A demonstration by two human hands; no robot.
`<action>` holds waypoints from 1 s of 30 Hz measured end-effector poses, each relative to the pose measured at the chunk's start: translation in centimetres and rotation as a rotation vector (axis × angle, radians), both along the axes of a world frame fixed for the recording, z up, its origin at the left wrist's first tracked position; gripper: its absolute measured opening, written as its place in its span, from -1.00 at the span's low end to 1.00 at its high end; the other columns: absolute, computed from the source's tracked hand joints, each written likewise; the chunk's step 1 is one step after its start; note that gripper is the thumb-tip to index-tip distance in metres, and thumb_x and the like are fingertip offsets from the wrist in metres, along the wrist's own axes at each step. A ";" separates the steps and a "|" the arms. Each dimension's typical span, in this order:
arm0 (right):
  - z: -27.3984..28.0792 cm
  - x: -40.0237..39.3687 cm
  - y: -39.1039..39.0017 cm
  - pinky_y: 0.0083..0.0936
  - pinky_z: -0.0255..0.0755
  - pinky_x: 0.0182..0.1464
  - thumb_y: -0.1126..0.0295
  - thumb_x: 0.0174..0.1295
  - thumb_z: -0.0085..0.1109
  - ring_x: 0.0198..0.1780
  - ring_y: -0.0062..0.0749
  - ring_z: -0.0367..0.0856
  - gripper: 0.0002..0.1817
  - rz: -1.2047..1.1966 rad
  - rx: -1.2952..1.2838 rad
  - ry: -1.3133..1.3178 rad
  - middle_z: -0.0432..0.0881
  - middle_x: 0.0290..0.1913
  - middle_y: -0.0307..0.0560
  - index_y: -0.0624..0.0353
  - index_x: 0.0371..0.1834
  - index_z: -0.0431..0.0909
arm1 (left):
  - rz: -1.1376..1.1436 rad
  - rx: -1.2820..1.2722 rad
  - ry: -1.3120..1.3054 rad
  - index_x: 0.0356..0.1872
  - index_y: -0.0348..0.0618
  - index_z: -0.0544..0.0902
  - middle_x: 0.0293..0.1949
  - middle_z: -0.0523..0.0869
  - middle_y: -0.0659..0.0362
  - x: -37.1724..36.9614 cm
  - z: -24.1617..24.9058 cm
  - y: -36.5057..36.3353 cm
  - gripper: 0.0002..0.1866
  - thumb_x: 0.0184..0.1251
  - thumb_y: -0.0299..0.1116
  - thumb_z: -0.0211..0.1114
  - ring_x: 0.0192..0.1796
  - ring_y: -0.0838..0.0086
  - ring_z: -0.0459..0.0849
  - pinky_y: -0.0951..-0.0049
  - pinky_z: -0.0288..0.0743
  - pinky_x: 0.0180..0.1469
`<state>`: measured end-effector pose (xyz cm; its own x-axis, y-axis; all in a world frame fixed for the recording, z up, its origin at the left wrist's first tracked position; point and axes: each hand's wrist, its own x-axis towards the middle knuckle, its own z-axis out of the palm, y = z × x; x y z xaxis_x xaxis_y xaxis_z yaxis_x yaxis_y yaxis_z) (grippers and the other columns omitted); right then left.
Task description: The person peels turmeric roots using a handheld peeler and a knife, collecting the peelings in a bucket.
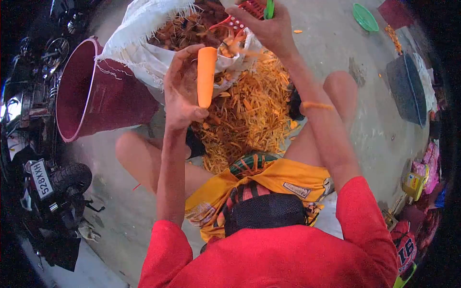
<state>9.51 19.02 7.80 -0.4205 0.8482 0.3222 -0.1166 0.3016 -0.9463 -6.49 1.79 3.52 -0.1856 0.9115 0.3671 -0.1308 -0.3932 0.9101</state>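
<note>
My left hand [178, 96] is closed around a smooth, peeled orange carrot [206, 77], held nearly upright with its thick end up. The thumb presses near its lower tip. Up and to the right, my right hand [273, 31] is closed on a green-handled tool [269, 9]; its working end is out of view. Below and between both hands lies a large heap of orange peelings [249, 110] on the floor, between my legs. Behind the carrot, a white woven sack [144, 33] lies open, with brownish unpeeled roots [177, 32] in its mouth.
A maroon tub [120, 96] lies tipped at the left, near a parked motorcycle [62, 187]. A red perforated basket [249, 10] stands beyond my right hand. Farther right are a green basket [365, 17] and a dark tub [406, 89]. Bags and cloths line the right edge.
</note>
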 end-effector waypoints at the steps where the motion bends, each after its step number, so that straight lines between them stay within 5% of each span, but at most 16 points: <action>1: 0.0 -0.2 0.6 -0.58 0.50 -0.34 0.29 0.34 0.43 -0.40 -0.64 0.60 -0.79 -0.007 0.120 0.004 0.72 -0.37 -0.25 0.21 -0.20 0.69 | -0.011 -0.009 -0.110 0.37 -0.37 0.38 0.24 0.56 0.09 0.7 0.6 0.1 0.24 -0.39 0.09 0.81 0.31 0.38 0.55 0.31 0.36 0.42; 4: 0.1 -0.3 -2.9 -0.61 0.61 -0.15 0.29 0.13 0.60 -0.23 -0.64 0.70 -0.69 0.245 0.145 0.173 0.75 -0.27 -0.28 0.14 -0.16 0.69 | 0.103 -0.044 -0.091 0.36 -0.38 0.39 0.24 0.56 0.09 0.6 0.3 0.4 0.24 -0.41 0.10 0.82 0.31 0.39 0.55 0.30 0.35 0.43; 5: -0.5 -0.7 -3.4 -0.61 0.63 -0.18 0.29 0.15 0.58 -0.22 -0.64 0.72 -0.68 0.272 0.373 0.160 0.76 -0.27 -0.26 0.15 -0.12 0.68 | 0.107 -0.040 -0.090 0.36 -0.38 0.39 0.24 0.56 0.09 0.4 0.2 0.3 0.24 -0.41 0.10 0.82 0.31 0.39 0.55 0.30 0.35 0.43; 8: -1.2 -0.6 -2.1 -0.61 0.64 -0.15 0.29 0.17 0.57 -0.20 -0.63 0.73 -0.70 0.162 0.119 0.078 0.77 -0.24 -0.24 0.17 -0.14 0.69 | 0.066 -0.002 0.004 0.35 -0.36 0.39 0.25 0.54 0.10 0.3 -0.2 -0.5 0.23 -0.42 0.10 0.82 0.32 0.38 0.54 0.28 0.34 0.44; 12: -1.8 0.0 1.4 -0.61 0.64 -0.12 0.29 0.18 0.56 -0.20 -0.61 0.73 -0.71 0.072 0.192 0.106 0.78 -0.21 -0.23 0.17 -0.15 0.69 | -0.029 0.029 -0.019 0.35 -0.33 0.37 0.26 0.51 0.12 0.5 0.2 0.3 0.25 -0.45 0.08 0.83 0.31 0.35 0.54 0.26 0.31 0.46; 16: 0.0 -0.2 -4.4 -0.61 0.57 -0.05 0.35 0.25 0.50 -0.14 -0.65 0.67 -0.75 0.271 0.318 0.114 0.74 -0.18 -0.27 0.17 -0.11 0.66 | 0.103 -0.056 -0.086 0.35 -0.32 0.37 0.26 0.52 0.10 0.9 0.4 0.0 0.24 -0.42 0.10 0.82 0.31 0.35 0.54 0.28 0.31 0.45; 20: -1.7 0.0 0.6 -0.58 0.63 -0.10 0.27 0.14 0.60 -0.17 -0.64 0.72 -0.69 0.063 0.134 0.050 0.78 -0.20 -0.24 0.18 -0.20 0.69 | -0.034 0.080 -0.054 0.36 -0.31 0.36 0.26 0.53 0.09 0.5 0.1 -0.1 0.20 -0.34 0.09 0.81 0.33 0.36 0.53 0.29 0.32 0.44; 21: -1.2 0.4 0.8 -0.61 0.60 -0.07 0.38 0.24 0.49 -0.15 -0.62 0.70 -0.74 0.056 0.177 -0.023 0.75 -0.20 -0.22 0.22 -0.10 0.65 | -0.027 0.101 -0.044 0.36 -0.31 0.36 0.26 0.52 0.09 0.6 0.1 0.1 0.18 -0.30 0.09 0.80 0.33 0.36 0.52 0.28 0.32 0.44; 28: -1.0 -0.5 -2.8 -0.58 0.60 -0.07 0.38 0.20 0.52 -0.16 -0.61 0.70 -0.73 0.246 0.131 0.125 0.74 -0.23 -0.23 0.19 -0.11 0.66 | 0.034 0.066 -0.087 0.37 -0.32 0.34 0.28 0.51 0.09 0.8 -0.7 0.2 0.20 -0.28 0.14 0.78 0.34 0.37 0.51 0.30 0.32 0.44; 29: -1.8 -0.5 -1.0 -0.58 0.59 -0.09 0.35 0.23 0.50 -0.19 -0.65 0.69 -0.74 0.169 0.153 0.116 0.74 -0.26 -0.24 0.19 -0.12 0.67 | -0.015 0.006 0.004 0.43 -0.29 0.31 0.36 0.47 0.07 0.4 -0.7 0.0 0.33 -0.35 0.39 0.68 0.42 0.26 0.47 0.19 0.24 0.53; 30: -1.9 -0.2 0.5 -0.58 0.59 -0.09 0.35 0.23 0.50 -0.19 -0.65 0.69 -0.74 0.164 0.158 0.113 0.74 -0.26 -0.24 0.19 -0.12 0.67 | -0.021 0.010 0.002 0.43 -0.29 0.31 0.36 0.47 0.07 0.8 -0.6 0.1 0.33 -0.35 0.39 0.68 0.42 0.26 0.47 0.19 0.24 0.53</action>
<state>9.28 19.50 5.90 -0.5019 0.7073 0.4978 -0.2785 0.4127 -0.8672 -5.73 1.85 2.87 -0.1659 0.9114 0.3766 -0.1367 -0.3994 0.9065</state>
